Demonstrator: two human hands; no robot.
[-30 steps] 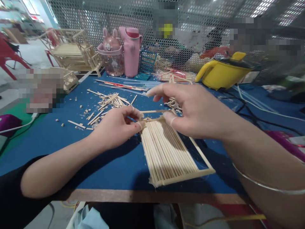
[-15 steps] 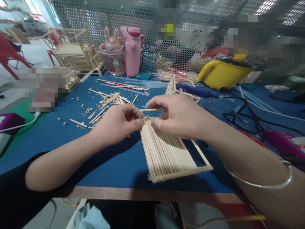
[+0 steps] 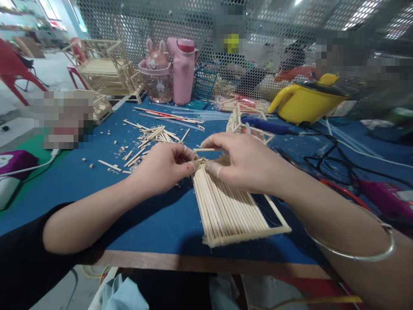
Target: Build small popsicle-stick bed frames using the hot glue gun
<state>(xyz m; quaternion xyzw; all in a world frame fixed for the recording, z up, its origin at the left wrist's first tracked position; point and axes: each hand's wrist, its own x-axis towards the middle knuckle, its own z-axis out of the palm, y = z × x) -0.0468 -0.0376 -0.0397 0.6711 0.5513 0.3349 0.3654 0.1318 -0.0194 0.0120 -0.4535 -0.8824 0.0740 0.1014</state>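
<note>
Ribbed wood-stick panel [image 3: 230,211], L hand [image 3: 164,165] pinching corner, R hand [image 3: 247,163] atop, can't tell grip

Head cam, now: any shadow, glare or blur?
Head view: shadow under the right hand darkens part of the stick panel; head view: windows at upper left look washed out; head view: background beyond the mesh is soft, partly pixelated.

Pink bottle [image 3: 183,75] and yellow pot [image 3: 305,103] before a mesh screen [image 3: 129,26]
The bottle stands just beside a clear cup [image 3: 159,86] (rabbit ears on its lid [image 3: 157,58]); a red chair [image 3: 17,69] stands far left.
</note>
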